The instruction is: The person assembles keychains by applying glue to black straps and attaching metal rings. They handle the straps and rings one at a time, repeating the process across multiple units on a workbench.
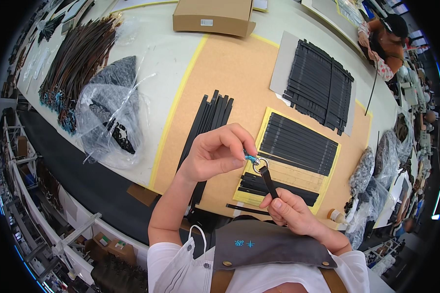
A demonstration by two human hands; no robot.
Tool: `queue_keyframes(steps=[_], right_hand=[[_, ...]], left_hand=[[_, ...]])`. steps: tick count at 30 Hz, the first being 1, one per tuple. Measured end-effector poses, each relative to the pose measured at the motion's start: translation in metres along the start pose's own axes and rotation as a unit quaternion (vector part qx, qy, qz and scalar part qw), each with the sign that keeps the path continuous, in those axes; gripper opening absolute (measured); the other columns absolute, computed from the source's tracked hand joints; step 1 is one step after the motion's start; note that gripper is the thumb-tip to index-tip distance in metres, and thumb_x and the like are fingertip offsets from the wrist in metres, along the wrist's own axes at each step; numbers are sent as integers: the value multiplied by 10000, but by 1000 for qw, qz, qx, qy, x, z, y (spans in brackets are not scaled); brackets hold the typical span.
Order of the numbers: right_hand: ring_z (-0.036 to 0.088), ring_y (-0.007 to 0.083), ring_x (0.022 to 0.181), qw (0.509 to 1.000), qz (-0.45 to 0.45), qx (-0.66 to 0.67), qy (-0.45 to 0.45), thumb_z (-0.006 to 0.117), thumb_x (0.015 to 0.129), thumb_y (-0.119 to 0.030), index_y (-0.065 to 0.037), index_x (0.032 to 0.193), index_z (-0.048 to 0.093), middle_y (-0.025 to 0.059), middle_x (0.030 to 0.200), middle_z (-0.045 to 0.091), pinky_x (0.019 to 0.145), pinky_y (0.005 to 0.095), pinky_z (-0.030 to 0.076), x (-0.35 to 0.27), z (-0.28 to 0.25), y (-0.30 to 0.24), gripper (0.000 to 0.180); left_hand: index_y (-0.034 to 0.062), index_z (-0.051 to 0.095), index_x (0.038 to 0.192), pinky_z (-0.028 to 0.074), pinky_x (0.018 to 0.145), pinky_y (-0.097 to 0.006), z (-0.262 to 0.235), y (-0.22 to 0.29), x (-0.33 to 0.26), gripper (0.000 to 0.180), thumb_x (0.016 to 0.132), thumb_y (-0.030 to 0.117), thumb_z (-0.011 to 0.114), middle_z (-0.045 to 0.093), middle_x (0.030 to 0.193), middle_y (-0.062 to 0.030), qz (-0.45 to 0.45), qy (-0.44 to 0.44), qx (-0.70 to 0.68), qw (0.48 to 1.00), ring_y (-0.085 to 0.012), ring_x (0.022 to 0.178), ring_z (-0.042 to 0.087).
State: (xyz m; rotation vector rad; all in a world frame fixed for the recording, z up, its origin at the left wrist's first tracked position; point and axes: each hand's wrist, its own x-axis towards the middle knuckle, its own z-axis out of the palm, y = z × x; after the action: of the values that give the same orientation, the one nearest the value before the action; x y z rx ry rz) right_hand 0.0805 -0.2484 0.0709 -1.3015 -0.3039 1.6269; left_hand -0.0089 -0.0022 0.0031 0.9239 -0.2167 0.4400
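My left hand [217, 151] pinches a small metal clasp wrapped in blue film [251, 158], thumb and forefinger closed on it. The clasp is joined to a silver ring [265, 161]. Through that ring passes the end of a short dark strap [268, 181], which my right hand [293, 212] grips between thumb and fingers. Both hands are above the table. Below them lies a yellow-edged board [300, 177] with black strips [298, 144] laid side by side in two groups. Loose black strips [208, 117] lie left of the board, partly behind my left hand and forearm.
Tied black straps [318, 80] rest on a grey board at the far right. Brown straps with blue-wrapped ends [78, 63] and a clear plastic bag [110, 119] lie left. A cardboard box [212, 14] stands far. Right are a small bottle [336, 215], plastic bags [376, 180] and another person [386, 41].
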Motion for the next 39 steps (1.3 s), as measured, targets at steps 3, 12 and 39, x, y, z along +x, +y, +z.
queue_keyframes(steps=[3, 12, 39], right_hand=[[314, 46, 576, 999, 28, 45, -8, 407, 1061, -318, -24, 1132, 565, -47, 676, 377, 520, 209, 287, 0, 1, -2, 342], [385, 52, 598, 996, 21, 85, -31, 442, 1045, -292, -18, 1150, 536, -17, 706, 425, 531, 204, 331, 0, -1, 1, 307], [461, 31, 444, 993, -34, -110, 25, 452, 1043, -245, 0, 1039, 548, -30, 601, 491, 428, 201, 376, 14, 7, -76, 263]], left_hand=[[27, 603, 933, 468, 850, -298, 1, 0, -1, 146, 853, -94, 617, 604, 1045, -141, -1, 5, 10, 1000, -181, 981, 582], [11, 585, 985, 499, 784, -264, 7, 2, -1, 171, 864, -109, 596, 588, 998, -112, -21, 33, 20, 999, -143, 934, 586], [-8, 541, 1054, 495, 465, -248, 57, 25, 16, 151, 926, 32, 612, 602, 830, -61, -244, 178, -18, 953, -123, 566, 620]])
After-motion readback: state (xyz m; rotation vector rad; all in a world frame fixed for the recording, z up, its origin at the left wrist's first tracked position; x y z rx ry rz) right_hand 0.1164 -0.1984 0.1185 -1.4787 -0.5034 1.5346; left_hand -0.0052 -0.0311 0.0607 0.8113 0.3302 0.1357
